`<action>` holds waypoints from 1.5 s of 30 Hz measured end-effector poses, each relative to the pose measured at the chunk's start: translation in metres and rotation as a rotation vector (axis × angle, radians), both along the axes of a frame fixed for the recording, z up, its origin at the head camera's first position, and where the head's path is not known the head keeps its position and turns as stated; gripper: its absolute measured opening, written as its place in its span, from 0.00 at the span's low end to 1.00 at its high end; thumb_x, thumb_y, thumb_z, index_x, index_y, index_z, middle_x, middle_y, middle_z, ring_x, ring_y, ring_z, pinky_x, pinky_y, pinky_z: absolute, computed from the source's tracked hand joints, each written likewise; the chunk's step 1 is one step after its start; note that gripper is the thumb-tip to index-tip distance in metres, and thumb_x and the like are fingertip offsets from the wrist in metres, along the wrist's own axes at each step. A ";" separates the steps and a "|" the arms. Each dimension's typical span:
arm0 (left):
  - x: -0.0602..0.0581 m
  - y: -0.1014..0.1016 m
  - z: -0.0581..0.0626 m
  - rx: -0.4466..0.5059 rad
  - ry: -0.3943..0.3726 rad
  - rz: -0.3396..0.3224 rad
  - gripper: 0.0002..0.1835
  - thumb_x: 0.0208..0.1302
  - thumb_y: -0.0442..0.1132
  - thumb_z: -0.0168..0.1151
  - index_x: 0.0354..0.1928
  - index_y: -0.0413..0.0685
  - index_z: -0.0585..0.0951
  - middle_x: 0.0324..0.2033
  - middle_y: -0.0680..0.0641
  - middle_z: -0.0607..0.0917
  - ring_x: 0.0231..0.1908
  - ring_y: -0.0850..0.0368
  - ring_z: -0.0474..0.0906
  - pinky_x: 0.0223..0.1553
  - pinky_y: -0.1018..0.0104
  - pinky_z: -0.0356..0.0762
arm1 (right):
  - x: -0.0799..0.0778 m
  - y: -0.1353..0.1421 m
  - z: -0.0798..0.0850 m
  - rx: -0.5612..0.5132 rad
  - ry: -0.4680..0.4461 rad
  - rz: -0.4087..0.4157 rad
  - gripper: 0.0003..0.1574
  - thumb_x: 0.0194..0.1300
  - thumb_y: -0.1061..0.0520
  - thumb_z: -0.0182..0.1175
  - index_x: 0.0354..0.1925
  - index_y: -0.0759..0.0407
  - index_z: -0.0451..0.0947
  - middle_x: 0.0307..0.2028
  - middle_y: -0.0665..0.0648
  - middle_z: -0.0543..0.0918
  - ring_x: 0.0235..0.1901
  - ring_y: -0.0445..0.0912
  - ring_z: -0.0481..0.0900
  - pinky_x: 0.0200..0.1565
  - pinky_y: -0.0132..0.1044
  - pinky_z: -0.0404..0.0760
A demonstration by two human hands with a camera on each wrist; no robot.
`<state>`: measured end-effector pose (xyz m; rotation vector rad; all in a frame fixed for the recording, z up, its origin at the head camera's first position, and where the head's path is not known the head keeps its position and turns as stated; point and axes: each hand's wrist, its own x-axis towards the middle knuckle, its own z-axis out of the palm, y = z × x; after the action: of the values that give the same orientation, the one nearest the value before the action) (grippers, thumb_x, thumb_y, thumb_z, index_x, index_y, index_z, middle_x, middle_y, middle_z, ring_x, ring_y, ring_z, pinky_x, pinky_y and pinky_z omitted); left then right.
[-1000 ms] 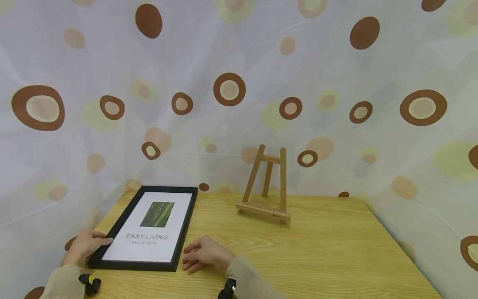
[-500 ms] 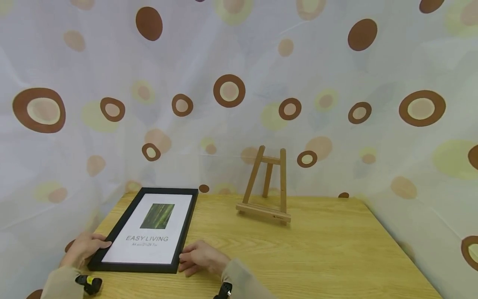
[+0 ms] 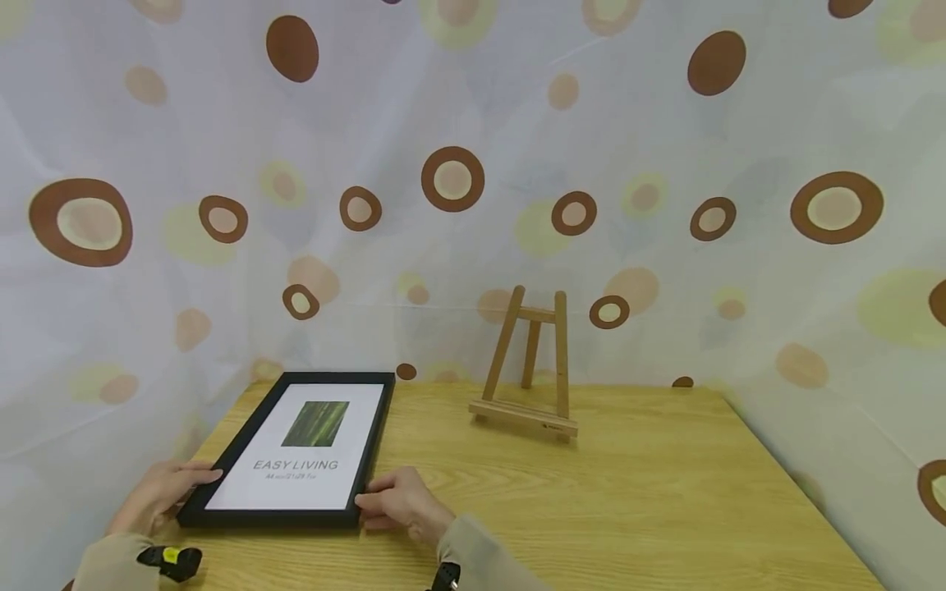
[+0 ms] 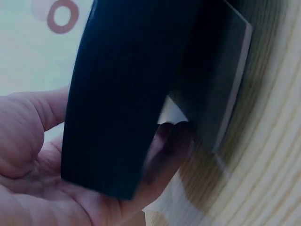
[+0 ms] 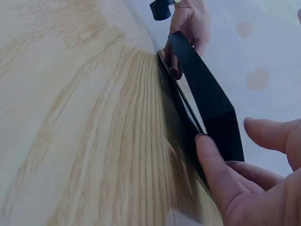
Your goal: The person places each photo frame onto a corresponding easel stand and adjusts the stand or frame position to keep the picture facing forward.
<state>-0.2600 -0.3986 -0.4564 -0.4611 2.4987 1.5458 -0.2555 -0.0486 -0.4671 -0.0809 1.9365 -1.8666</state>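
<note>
A black picture frame lies face up at the table's left, a white sheet with a small green picture and "EASY LIVING" behind its front. Its near end is tilted up off the tabletop, as both wrist views show a gap beneath. My left hand grips the left side near the front corner, thumb on top; in the left wrist view the fingers curl underneath. At the right side near the front corner, my right hand holds the frame, with fingers below it in the right wrist view.
A small wooden easel stands behind and right of the frame, near the back edge of the wooden table. A white curtain with brown and yellow spots hangs close behind the table and along its sides.
My right hand has moved left from beside the picture frame to hold its right side. The frame's near end has risen off the table. My left hand has stayed at the left side.
</note>
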 end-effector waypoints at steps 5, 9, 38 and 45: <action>0.004 0.001 -0.003 0.231 0.015 0.011 0.38 0.58 0.45 0.61 0.61 0.24 0.59 0.37 0.44 0.78 0.33 0.56 0.75 0.36 0.61 0.78 | 0.002 -0.005 -0.002 -0.069 -0.033 -0.057 0.23 0.52 0.64 0.65 0.47 0.71 0.73 0.28 0.61 0.82 0.28 0.50 0.82 0.29 0.41 0.81; 0.002 0.000 -0.004 0.251 -0.016 -0.006 0.41 0.60 0.47 0.59 0.63 0.24 0.54 0.38 0.45 0.77 0.36 0.55 0.74 0.39 0.60 0.76 | 0.002 -0.005 -0.006 -0.097 -0.049 -0.027 0.20 0.53 0.65 0.64 0.45 0.71 0.74 0.29 0.61 0.81 0.28 0.51 0.82 0.29 0.41 0.81; -0.011 0.011 -0.010 0.603 -0.027 -0.186 0.33 0.66 0.34 0.51 0.64 0.22 0.49 0.38 0.48 0.81 0.40 0.54 0.77 0.44 0.58 0.75 | -0.003 0.026 -0.008 -0.140 -0.063 0.065 0.34 0.54 0.71 0.61 0.55 0.81 0.59 0.43 0.72 0.73 0.30 0.57 0.81 0.30 0.44 0.81; -0.014 0.031 -0.010 0.695 -0.045 -0.220 0.33 0.65 0.33 0.52 0.66 0.28 0.50 0.42 0.46 0.81 0.43 0.50 0.76 0.48 0.51 0.72 | -0.005 0.049 -0.008 -0.086 0.011 0.082 0.33 0.52 0.71 0.62 0.54 0.76 0.60 0.40 0.66 0.74 0.29 0.55 0.81 0.30 0.45 0.81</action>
<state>-0.2744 -0.3679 -0.4660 -0.1036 1.7310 2.1071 -0.2606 -0.0001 -0.4755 -0.1938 1.8312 -1.8990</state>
